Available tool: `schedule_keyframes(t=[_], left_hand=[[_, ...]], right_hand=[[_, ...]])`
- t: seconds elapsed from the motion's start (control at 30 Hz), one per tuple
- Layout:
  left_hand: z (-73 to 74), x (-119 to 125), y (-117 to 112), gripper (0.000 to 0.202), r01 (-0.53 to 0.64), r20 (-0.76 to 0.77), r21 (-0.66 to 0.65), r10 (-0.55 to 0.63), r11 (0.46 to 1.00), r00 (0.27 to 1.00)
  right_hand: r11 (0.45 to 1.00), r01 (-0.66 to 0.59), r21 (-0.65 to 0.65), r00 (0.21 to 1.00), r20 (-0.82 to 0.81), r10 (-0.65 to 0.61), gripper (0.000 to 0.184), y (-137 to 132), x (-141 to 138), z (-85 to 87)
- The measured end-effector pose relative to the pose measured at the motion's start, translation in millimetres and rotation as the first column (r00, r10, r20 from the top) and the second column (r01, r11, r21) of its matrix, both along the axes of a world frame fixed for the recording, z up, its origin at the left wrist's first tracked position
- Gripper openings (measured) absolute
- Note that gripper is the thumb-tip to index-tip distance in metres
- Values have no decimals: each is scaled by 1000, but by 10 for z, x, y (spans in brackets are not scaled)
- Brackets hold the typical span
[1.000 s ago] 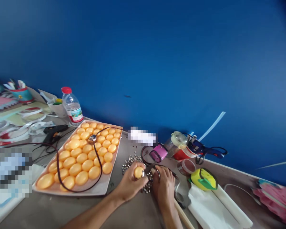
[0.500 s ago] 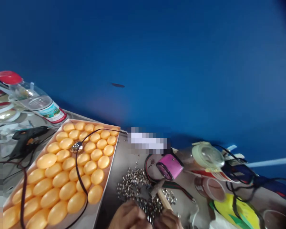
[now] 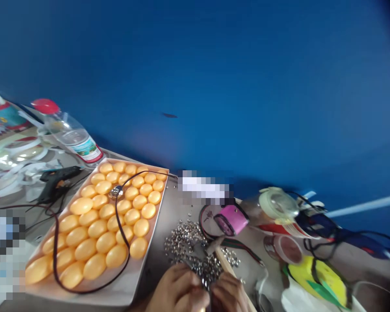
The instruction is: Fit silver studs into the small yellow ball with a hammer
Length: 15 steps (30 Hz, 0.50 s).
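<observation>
My left hand [image 3: 179,287] is at the bottom centre, its fingers curled tightly together. Close beside it is my right hand [image 3: 229,293], also with bent, closed fingers. The fingertips nearly meet over a shiny bit of metal, but whatever they pinch is hidden. Just beyond them a pile of small shiny metal pieces [image 3: 185,240] spreads over the grey tabletop. A hammer [image 3: 226,260] with a pale wooden handle lies beside the pile, its handle running down past my right hand.
A white tray of orange-yellow oval domes [image 3: 99,229] stands left, a black cord looping over it. Behind are a red-capped bottle [image 3: 81,138] and a black glue gun [image 3: 58,180]. Right lie a pink-and-black object [image 3: 232,220], a clear cup [image 3: 289,249] and a yellow item [image 3: 318,279]. A blue wall rises behind.
The view has shifted, so the tray and bottle sit further right and more of the tray's near edge shows. Both hands show slightly more and remain close together by the pile.
</observation>
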<state>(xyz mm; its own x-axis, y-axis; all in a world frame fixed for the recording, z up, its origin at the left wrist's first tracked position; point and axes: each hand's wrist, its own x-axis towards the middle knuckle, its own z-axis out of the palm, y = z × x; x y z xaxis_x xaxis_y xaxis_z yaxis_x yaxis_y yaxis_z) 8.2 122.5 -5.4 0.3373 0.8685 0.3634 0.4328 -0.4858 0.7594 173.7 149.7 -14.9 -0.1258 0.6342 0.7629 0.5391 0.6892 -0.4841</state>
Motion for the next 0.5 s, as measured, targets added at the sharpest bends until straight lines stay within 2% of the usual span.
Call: schedule_keyframes(t=[0.1, 0.17, 0.23, 0.33, 0.43, 0.5], left_hand=[[123, 18, 6, 29, 4, -22, 187, 0, 982, 1000], [172, 41, 8, 34, -37, -42, 294, 51, 955, 998], [185, 70, 12, 32, -97, -25, 373, 115, 923, 993], [161, 110, 22, 29, -56, -100, 455, 113, 889, 989], [122, 95, 36, 29, -141, -105, 484, 218, 864, 970], [108, 38, 40, 31, -137, -163, 481, 242, 866, 956]], right_hand=[[997, 23, -71, 997, -73, -28, 15, -110, -141, 222], [997, 28, -75, 999, -39, -31, 15, -153, -187, 262], [998, 60, -19, 998, -32, -61, 17, -151, -191, 234], [995, 65, 77, 998, 11, -66, 18, -104, -166, 156], [985, 92, 148, 991, 82, -105, 19, -58, -186, 109], [984, 87, 154, 981, 158, -111, 19, -35, -228, 96]])
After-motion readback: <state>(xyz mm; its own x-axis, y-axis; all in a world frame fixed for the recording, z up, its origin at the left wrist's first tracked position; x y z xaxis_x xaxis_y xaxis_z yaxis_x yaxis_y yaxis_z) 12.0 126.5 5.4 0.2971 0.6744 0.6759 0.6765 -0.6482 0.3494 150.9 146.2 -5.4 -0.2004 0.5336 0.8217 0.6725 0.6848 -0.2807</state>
